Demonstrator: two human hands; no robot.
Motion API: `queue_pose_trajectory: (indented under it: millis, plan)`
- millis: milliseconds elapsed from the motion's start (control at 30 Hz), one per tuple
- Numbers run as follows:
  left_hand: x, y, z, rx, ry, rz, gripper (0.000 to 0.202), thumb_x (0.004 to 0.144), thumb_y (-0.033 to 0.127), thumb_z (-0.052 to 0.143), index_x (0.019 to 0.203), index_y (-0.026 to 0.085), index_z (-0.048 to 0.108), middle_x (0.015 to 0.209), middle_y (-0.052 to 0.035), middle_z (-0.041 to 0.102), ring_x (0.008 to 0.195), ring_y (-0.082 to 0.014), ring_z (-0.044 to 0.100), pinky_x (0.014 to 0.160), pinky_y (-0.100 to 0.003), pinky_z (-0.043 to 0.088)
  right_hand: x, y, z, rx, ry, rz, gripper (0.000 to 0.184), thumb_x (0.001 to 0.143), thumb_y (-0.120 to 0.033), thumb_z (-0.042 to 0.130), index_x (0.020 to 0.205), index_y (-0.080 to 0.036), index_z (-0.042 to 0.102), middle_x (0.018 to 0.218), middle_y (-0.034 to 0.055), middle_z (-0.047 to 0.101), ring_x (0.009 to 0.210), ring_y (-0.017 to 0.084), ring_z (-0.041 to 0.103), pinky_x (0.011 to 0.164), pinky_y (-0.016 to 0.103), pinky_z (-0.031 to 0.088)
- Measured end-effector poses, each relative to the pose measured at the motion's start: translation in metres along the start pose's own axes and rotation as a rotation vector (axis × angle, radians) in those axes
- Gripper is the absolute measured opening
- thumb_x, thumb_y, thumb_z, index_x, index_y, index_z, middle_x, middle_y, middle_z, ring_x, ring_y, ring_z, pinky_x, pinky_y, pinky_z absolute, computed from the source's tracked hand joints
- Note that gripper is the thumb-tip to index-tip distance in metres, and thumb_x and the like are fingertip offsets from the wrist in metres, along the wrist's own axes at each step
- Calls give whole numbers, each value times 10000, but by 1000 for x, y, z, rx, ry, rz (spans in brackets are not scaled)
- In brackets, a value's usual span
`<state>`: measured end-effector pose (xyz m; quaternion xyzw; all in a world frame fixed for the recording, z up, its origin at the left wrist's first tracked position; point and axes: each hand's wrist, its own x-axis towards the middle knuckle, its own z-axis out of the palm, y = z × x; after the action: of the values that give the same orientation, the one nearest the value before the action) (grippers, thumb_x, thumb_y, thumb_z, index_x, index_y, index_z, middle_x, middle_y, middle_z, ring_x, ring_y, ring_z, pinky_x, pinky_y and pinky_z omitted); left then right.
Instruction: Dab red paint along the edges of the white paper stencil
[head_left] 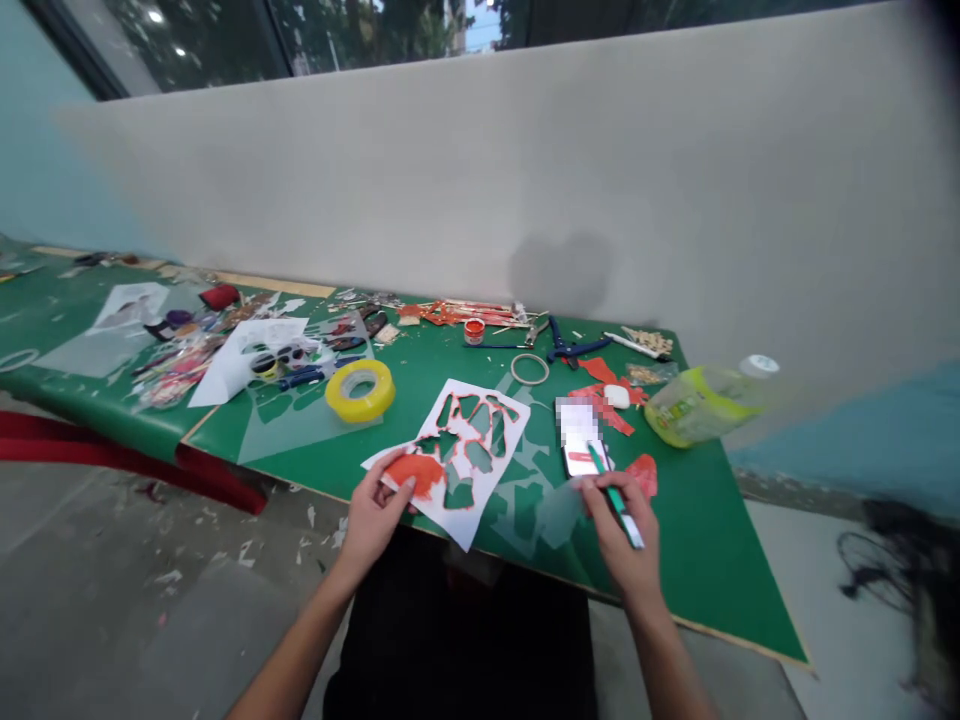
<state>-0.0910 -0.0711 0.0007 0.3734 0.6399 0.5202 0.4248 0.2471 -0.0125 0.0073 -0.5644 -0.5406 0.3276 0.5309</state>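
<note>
My left hand point(376, 510) is closed on the lower left edge of a white sheet of paper point(504, 418), its thumb beside an orange-painted patch point(417, 474). Several irregular holes with orange-red edges run through the sheet, and green tabletop shows through them. In my right hand point(626, 540) is a slim green-and-white pen-shaped tool point(618, 498); I cannot tell whether it is a pen or a craft knife. Its tip is over the lower part of a phone point(579, 440) with a lit screen. Clear plastic scraps point(525, 500) lie between the sheet and my right hand.
A roll of yellow tape point(360, 391) is left of the sheet. Behind are a red paint jar point(474, 331), a tape ring point(529, 370) and blue-handled pliers point(574, 345). A yellow-green plastic bottle point(697, 405) lies at the right edge. White papers point(244, 350) and craft clutter cover the left.
</note>
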Motion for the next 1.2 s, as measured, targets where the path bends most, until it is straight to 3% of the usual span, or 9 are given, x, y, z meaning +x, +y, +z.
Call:
queue_pose_trajectory:
  millis: [133,233,467,700,800,900,1000,1067,1200]
  plan:
    - [21,-4,-10,-84,173,-42,416,1022,354,722,1387,181,619,1316,-98,678,1091,-227,711,923,-427,643,-19,37,-53,-197,183,-8,388,881,-598,746,928,-225,652,814,24,704,703,191,650,690,325,528]
    - [34,-9,-12,-131,240,-133,410,1025,364,717,1379,181,622,1314,-97,675,1082,-224,708,915,-422,643,-30,60,-71,-322,205,-31,424,901,-617,741,921,-199,677,800,9,685,689,165,626,697,320,531]
    - [45,0,-18,-153,174,-217,355,1033,372,708,1317,166,649,1222,-81,702,968,-187,716,819,-359,646,-39,80,-63,-443,204,-126,366,1025,-519,666,1097,-161,687,1123,68,746,1049,214,721,981,448,591]
    - [59,56,-11,-76,4,-5,307,1018,350,731,1248,153,681,1165,-68,723,941,-179,721,816,-354,643,-48,71,-59,-476,366,-213,229,1051,-424,596,1101,-201,621,1136,143,786,1039,274,745,947,441,576]
    - [73,97,-3,-74,-22,170,360,980,379,775,1250,155,697,1149,-66,743,929,-176,722,826,-348,631,-55,57,-42,-486,238,-342,143,1044,-348,589,1076,-216,631,1149,137,785,1023,263,750,931,430,596]
    - [83,140,4,-89,-7,362,542,848,483,880,1281,196,725,1113,-45,780,880,-158,714,782,-264,589,-63,44,-1,-490,-17,-462,100,1040,-283,575,1061,-241,663,1229,94,784,1127,240,752,966,397,620]
    - [83,175,7,-107,27,539,429,854,447,875,1216,248,760,1083,-11,794,883,-148,705,795,-245,558,-62,39,50,-506,-157,-506,140,1036,-283,584,1093,-213,690,1353,119,732,1375,308,638,1160,533,542]
    - [76,192,7,-116,38,636,329,884,384,864,1172,251,774,1064,-5,799,902,-143,704,836,-257,557,-56,42,79,-511,-185,-495,201,1039,-324,628,1154,-172,693,1363,140,703,1369,324,626,1151,580,536]
    - [54,211,2,-125,-2,757,167,917,297,843,1064,236,792,1146,-32,813,1101,-194,736,1022,-339,561,-42,46,117,-463,-265,-486,394,1029,-424,692,1340,-185,653,1395,109,658,1247,268,666,1065,519,587]
